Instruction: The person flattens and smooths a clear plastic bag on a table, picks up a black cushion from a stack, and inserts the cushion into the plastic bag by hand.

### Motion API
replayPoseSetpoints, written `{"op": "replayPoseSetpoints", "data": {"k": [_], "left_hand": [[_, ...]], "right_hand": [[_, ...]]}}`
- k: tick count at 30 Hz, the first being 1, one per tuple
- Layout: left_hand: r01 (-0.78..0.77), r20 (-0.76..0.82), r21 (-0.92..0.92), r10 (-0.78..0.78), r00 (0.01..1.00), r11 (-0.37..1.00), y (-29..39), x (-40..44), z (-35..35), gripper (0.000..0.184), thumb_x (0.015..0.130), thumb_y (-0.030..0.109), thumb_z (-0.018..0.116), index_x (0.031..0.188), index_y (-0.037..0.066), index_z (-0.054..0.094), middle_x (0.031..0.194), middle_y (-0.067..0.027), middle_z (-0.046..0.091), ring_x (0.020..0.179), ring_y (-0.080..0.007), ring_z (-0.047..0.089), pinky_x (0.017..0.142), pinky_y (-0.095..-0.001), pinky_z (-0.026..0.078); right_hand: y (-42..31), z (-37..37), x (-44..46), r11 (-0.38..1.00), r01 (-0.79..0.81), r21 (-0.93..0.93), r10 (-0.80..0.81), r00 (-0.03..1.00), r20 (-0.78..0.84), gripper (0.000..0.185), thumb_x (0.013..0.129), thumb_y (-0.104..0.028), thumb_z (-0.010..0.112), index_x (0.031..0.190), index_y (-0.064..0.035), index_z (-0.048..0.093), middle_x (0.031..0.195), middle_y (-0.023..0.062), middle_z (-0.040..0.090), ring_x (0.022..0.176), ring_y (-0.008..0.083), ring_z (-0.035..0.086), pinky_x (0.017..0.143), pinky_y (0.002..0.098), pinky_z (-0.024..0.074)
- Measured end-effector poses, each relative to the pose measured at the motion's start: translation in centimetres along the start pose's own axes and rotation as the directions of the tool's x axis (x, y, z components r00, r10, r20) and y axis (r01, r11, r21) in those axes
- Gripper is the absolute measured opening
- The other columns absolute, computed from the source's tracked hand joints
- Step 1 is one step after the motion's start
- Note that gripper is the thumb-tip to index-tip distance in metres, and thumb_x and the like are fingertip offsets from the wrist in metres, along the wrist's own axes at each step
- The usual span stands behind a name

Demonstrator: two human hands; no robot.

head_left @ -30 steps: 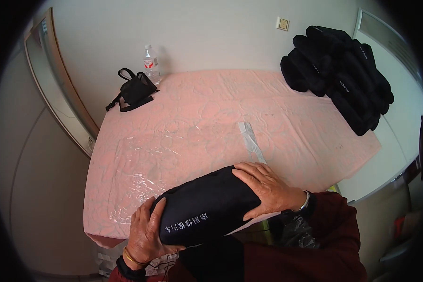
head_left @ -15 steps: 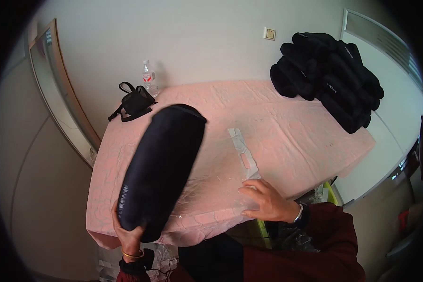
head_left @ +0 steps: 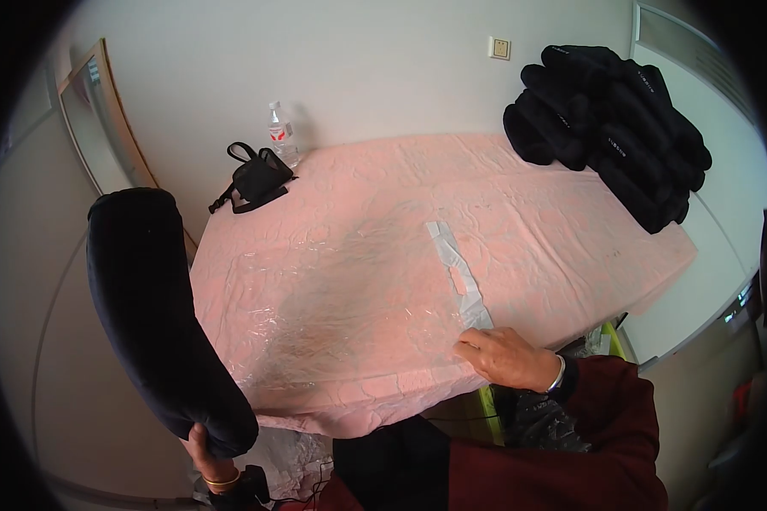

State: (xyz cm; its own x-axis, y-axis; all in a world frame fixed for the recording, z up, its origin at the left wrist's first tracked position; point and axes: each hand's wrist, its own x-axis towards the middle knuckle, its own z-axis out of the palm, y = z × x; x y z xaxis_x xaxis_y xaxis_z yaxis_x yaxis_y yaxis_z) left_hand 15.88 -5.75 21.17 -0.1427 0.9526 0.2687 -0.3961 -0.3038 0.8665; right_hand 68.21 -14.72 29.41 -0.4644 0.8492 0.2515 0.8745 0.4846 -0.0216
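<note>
A long, dark padded cushion (head_left: 155, 311) stands tilted at the left, beside the table edge. Around its lower end is my left hand (head_left: 208, 456), gripping it with the thumb in front and the other fingers mostly hidden. On the table lies a clear plastic bag (head_left: 315, 336) with a white header strip (head_left: 448, 255) that has a cut-out hole. My right hand (head_left: 513, 358) is closed at the near end of that strip, its fingers pinched on the bag's edge.
A pink cloth covers the table (head_left: 383, 175). Several black cushions (head_left: 609, 128) are piled at the far right. A black mesh pouch with straps (head_left: 260, 177) and a water bottle (head_left: 282, 136) stand at the back left. A green bin (head_left: 612, 341) shows below the right edge.
My left hand has carried the cushion left, off the table top, uncovering the plastic bag. The fingers of my right hand have closed on the bag's edge. The view has shifted slightly.
</note>
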Motion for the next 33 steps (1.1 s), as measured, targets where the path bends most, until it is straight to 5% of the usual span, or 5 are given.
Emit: {"op": "replayPoseSetpoints", "data": {"k": [10,13,25,29,33], "left_hand": [[-0.138,0.014,0.053,0.138,0.990,0.989,-0.2,-0.4,1.2,0.060,0.096,0.029,0.059,0.143,-0.005,0.044,0.135,-0.0178,0.060,0.121,-0.0293,0.062,0.109,-0.0423,0.046],[-0.117,0.003,0.019,0.117,0.993,0.993,-0.6,-0.3,1.3,0.057,0.096,0.029,0.058,0.141,-0.005,0.047,0.133,-0.0179,0.061,0.120,-0.0291,0.062,0.109,-0.0424,0.047],[-0.126,-0.011,0.005,0.126,0.992,0.992,0.2,-0.7,-0.6,0.056,0.097,0.028,0.058,0.141,-0.004,0.047,0.136,-0.0177,0.060,0.122,-0.0287,0.061,0.109,-0.0418,0.046],[-0.150,-0.048,0.028,0.151,0.987,0.988,1.4,-0.8,0.7,0.064,0.094,0.027,0.061,0.147,-0.003,0.041,0.140,-0.0172,0.056,0.125,-0.0288,0.058,0.110,-0.0409,0.044],[-0.149,-0.100,0.064,0.155,0.983,0.987,1.8,-0.4,1.1,0.073,0.089,0.028,0.067,0.149,-0.002,0.038,0.142,-0.0164,0.054,0.127,-0.0286,0.056,0.110,-0.0399,0.041]], "right_hand": [[0.7,-0.7,0.5,0.999,0.046,0.001,-0.046,0.996,-0.073,0.007,0.079,-0.001,0.062,0.081,-0.0018,0.056,0.083,0.0117,0.057,0.069,0.0288,0.066,0.056,0.0385,0.0527],[0.7,-0.5,0.6,0.985,0.060,-0.161,-0.048,0.996,0.080,0.006,0.079,-0.003,0.063,0.079,-0.0015,0.056,0.083,0.0127,0.058,0.066,0.0276,0.066,0.054,0.0378,0.0529],[3.1,0.2,1.2,0.936,0.164,-0.313,-0.131,0.984,0.123,0.005,0.081,-0.005,0.060,0.082,-0.0060,0.055,0.083,0.0097,0.056,0.062,0.0223,0.063,0.053,0.0354,0.0497],[8.0,-0.1,1.3,0.891,-0.129,-0.436,0.158,0.987,0.032,0.002,0.082,-0.003,0.059,0.083,-0.0030,0.057,0.082,0.0133,0.058,0.068,0.0289,0.067,0.057,0.0414,0.0534],[9.8,-0.5,1.3,0.886,-0.317,-0.338,0.281,0.948,-0.152,0.003,0.085,-0.005,0.060,0.086,-0.0031,0.058,0.086,0.0138,0.057,0.068,0.0327,0.065,0.058,0.0431,0.0529]]}}
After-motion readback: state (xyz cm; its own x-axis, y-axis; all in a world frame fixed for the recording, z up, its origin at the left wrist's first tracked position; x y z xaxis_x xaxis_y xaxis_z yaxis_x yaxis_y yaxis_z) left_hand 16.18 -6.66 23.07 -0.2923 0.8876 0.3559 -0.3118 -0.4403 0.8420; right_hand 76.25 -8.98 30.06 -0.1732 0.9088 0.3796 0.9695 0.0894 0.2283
